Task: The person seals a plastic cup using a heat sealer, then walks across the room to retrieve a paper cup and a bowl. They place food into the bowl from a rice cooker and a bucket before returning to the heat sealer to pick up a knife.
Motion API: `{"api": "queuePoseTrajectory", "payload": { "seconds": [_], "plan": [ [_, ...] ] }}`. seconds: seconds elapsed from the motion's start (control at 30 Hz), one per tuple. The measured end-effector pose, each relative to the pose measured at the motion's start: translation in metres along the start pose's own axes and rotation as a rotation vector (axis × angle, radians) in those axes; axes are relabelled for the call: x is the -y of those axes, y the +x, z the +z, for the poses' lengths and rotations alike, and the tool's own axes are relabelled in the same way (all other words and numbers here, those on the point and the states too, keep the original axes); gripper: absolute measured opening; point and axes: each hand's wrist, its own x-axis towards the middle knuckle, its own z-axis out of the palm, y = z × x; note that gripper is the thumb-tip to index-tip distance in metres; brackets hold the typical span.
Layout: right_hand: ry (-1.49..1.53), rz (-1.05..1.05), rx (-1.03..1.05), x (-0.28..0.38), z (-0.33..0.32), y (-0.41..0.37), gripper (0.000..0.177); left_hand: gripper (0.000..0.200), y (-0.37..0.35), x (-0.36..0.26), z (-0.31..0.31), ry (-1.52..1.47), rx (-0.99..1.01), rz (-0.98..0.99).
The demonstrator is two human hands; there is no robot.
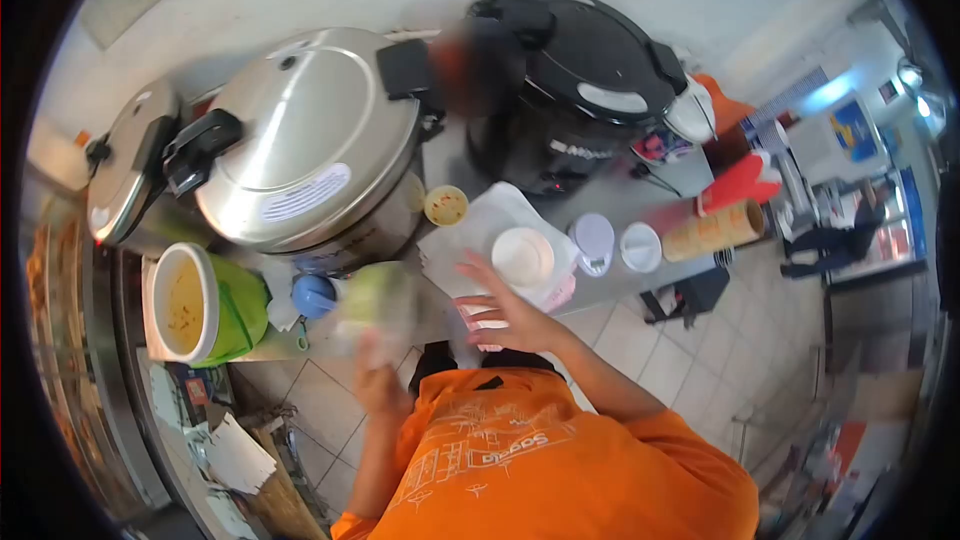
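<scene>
My left hand (380,385) is closed at the near edge of the counter, gripping a blurred clear container or bag with something light green (378,298) in it. My right hand (505,312) has its fingers spread, just in front of a round white bowl (523,257). That bowl rests on a stack of white paper sheets (485,215). Behind the sheets sits a small cup of yellowish liquid with red bits (446,206). A blue-lidded item (314,296) lies left of the green contents.
Large silver cooker (300,140) at back left, black cooker (590,60) at back right. Green bucket (235,315) of yellowish liquid at left. Small scale (593,240), round white lid (640,247) and brown roll (715,230) at right. Tiled floor (690,340) below.
</scene>
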Motion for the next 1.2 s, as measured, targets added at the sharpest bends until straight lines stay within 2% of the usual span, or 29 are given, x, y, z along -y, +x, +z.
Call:
{"api": "queuePoseTrajectory", "payload": {
  "seconds": [0.03,0.07,0.1,0.13,0.17,0.2,0.23,0.27,0.33,0.37,0.4,0.43,0.5,0.57,0.63,0.7,0.73,0.77,0.83,0.9,0.97,1.03,1.07,1.1,1.17,1.2],
  "plan": [
    [0.219,0.014,0.031,-0.006,0.011,0.007,0.085,0.042,-0.009,0.009,0.026,0.099,0.111,0.049],
    [0.231,0.041,-0.130,-0.031,0.011,0.013,0.073,0.046,0.009,-0.020,0.050,0.605,0.393,0.493],
    [0.242,0.064,-0.294,-0.058,0.005,0.018,0.062,0.041,0.014,-0.022,0.070,0.487,0.498,0.411],
    [0.247,0.047,-0.333,-0.066,-0.007,0.015,0.062,0.031,0.021,-0.020,0.089,0.486,0.499,0.394],
    [0.221,0.045,-0.525,-0.070,-0.023,0.005,0.052,0.031,0.030,-0.019,0.108,0.465,0.536,0.407],
    [0.205,0.053,-0.719,-0.077,-0.035,-0.010,0.044,0.032,0.034,-0.018,0.124,0.456,0.581,0.320],
    [-0.011,-0.017,-0.796,-0.085,-0.046,-0.028,0.041,0.033,0.033,-0.018,0.138,0.456,0.627,0.228],
    [-0.017,0.016,-0.826,-0.090,-0.056,-0.045,0.042,0.033,0.030,-0.013,0.158,0.450,0.668,0.232],
    [0.002,0.042,-0.899,-0.097,-0.063,-0.074,0.043,0.039,0.017,0.009,0.203,0.208,0.669,-0.239],
    [0.074,0.079,-0.805,-0.098,-0.067,-0.086,0.047,0.039,0.019,0.025,0.220,0.212,0.723,-0.231],
    [0.144,0.108,-0.708,-0.100,-0.072,-0.102,0.051,0.042,0.026,0.044,0.236,0.339,0.796,-0.139],
    [0.164,0.088,-0.746,-0.105,-0.079,-0.121,0.051,0.046,0.034,0.061,0.254,0.466,0.857,-0.039],
    [0.291,0.077,-0.826,-0.121,-0.089,-0.164,0.065,0.045,0.057,0.086,0.296,0.704,0.995,-0.010],
    [0.137,0.148,-0.841,-0.158,-0.112,-0.225,0.063,0.045,0.066,0.111,0.338,0.536,0.942,-0.121],
    [-0.067,0.267,-0.949,-0.220,-0.125,-0.293,0.055,0.045,0.083,0.174,0.364,0.553,0.951,0.312],
    [-0.156,0.386,-1.042,-0.275,-0.126,-0.363,0.050,0.044,0.088,0.186,0.382,0.693,0.938,0.359],
    [-0.144,0.426,-1.072,-0.294,-0.130,-0.397,0.048,0.046,0.071,0.156,0.397,0.788,0.932,0.157],
    [-0.074,0.455,-1.099,-0.298,-0.133,-0.431,0.048,0.048,0.064,0.148,0.408,0.819,0.825,-0.208],
    [-0.010,0.489,-1.154,-0.308,-0.139,-0.491,0.046,0.051,0.090,0.199,0.392,1.038,0.680,0.031],
    [0.059,0.532,-1.209,-0.326,-0.150,-0.542,0.044,0.046,0.053,0.159,0.402,1.153,0.419,0.807],
    [0.282,0.543,-1.225,-0.305,-0.176,-0.587,0.043,0.035,-0.007,0.093,0.439,0.969,0.452,0.890],
    [0.321,0.526,-1.212,-0.305,-0.222,-0.615,0.043,0.019,-0.061,0.110,0.450,0.893,0.818,0.609],
    [0.364,0.515,-1.178,-0.305,-0.246,-0.625,0.043,0.012,-0.092,0.128,0.457,1.008,1.027,0.671],
    [0.365,0.509,-1.189,-0.312,-0.280,-0.635,0.043,0.011,-0.137,0.132,0.479,0.991,1.235,0.482],
    [-0.054,0.297,-1.022,-0.330,-0.359,-0.662,0.041,0.018,-0.221,0.166,0.530,0.947,1.610,0.195],
    [-0.058,0.301,-1.033,-0.320,-0.392,-0.681,0.041,0.021,-0.243,0.230,0.537,0.858,1.808,0.081]
  ]
}}
